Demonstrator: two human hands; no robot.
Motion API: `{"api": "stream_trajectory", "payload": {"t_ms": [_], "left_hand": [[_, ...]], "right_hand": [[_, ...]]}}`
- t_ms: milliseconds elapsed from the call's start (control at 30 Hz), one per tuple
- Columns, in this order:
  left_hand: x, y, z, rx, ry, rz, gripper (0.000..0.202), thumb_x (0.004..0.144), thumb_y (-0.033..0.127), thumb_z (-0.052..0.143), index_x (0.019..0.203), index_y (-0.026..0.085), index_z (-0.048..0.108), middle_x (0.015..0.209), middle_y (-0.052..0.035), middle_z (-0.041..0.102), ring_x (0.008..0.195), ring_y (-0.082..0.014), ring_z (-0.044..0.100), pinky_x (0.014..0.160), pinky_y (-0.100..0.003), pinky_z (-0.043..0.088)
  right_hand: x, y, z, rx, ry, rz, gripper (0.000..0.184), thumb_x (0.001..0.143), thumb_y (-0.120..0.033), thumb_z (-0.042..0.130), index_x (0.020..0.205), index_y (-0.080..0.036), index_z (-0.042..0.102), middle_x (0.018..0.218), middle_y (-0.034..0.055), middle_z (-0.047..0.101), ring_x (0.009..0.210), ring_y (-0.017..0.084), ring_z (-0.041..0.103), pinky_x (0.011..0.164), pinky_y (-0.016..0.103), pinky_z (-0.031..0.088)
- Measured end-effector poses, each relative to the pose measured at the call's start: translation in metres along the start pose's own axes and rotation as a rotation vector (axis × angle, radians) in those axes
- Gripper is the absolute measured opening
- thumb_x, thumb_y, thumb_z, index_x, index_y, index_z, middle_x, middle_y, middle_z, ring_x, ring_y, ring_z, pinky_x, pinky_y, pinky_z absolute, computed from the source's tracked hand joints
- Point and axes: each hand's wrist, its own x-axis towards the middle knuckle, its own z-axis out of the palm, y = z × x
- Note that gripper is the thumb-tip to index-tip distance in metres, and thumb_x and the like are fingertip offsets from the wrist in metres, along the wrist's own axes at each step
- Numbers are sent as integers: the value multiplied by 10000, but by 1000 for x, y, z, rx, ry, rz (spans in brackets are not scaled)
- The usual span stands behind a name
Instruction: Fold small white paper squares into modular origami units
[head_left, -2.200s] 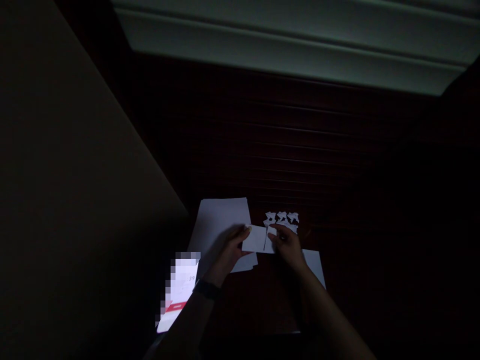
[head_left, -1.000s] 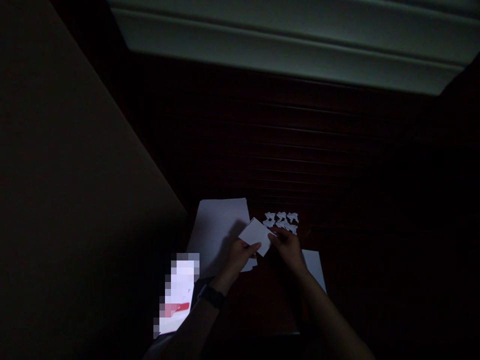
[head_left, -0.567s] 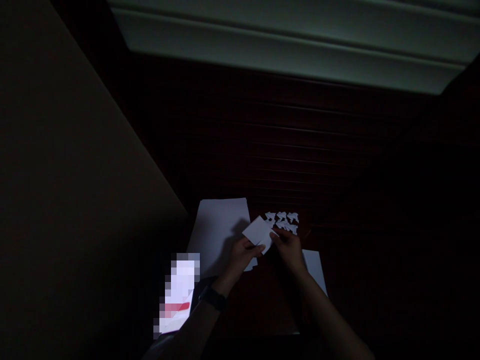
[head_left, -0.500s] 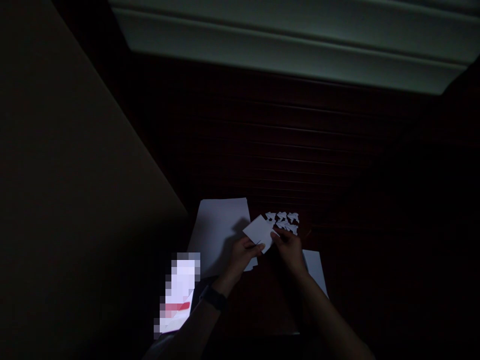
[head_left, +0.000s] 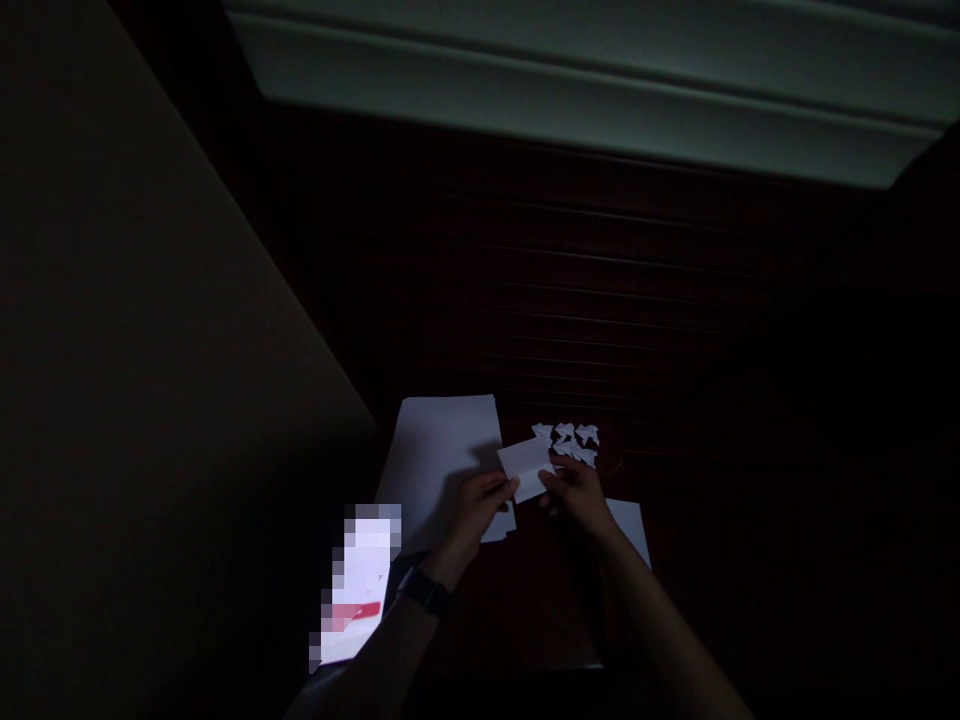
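The scene is very dark. Both hands hold a small white paper piece [head_left: 526, 467] above a dark wooden table [head_left: 570, 300]. My left hand [head_left: 480, 510], with a dark watch on the wrist, pinches its lower left edge. My right hand [head_left: 581, 497] pinches its right side. The piece looks folded into a narrow strip. Just behind it lie several small folded white paper shapes [head_left: 571, 441] in a cluster.
A stack of white sheets [head_left: 442, 450] lies left of the hands, and another white sheet [head_left: 630, 525] shows under my right forearm. A lit phone screen [head_left: 356, 590] glows at the lower left. A pale wall [head_left: 135, 400] fills the left side; a light ledge [head_left: 570, 90] runs across the top.
The paper piece was flat and wide, then lifted and turned on its corner. It now looks narrower, folded over, and both hands have shifted slightly lower.
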Motion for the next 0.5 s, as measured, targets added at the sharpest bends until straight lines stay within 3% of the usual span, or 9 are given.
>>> {"api": "stream_trajectory", "payload": {"t_ms": [200, 500], "left_hand": [[-4, 6, 8, -169, -45, -48, 410, 641, 357, 715, 968, 120, 645, 958, -124, 668, 792, -228, 641, 650, -328, 530], [-4, 5, 6, -234, -26, -28, 308, 637, 323, 727, 830, 97, 647, 889, -114, 663, 809, -232, 630, 706, -379, 549]], "right_hand": [[-2, -1, 3, 24, 22, -8, 401, 690, -429, 638, 970, -151, 567, 651, 35, 665, 452, 152, 612, 370, 224, 477], [-3, 1, 3, 78, -27, 11, 360, 691, -433, 644, 904, -158, 550, 690, 46, 657, 461, 153, 621, 360, 216, 484]]}}
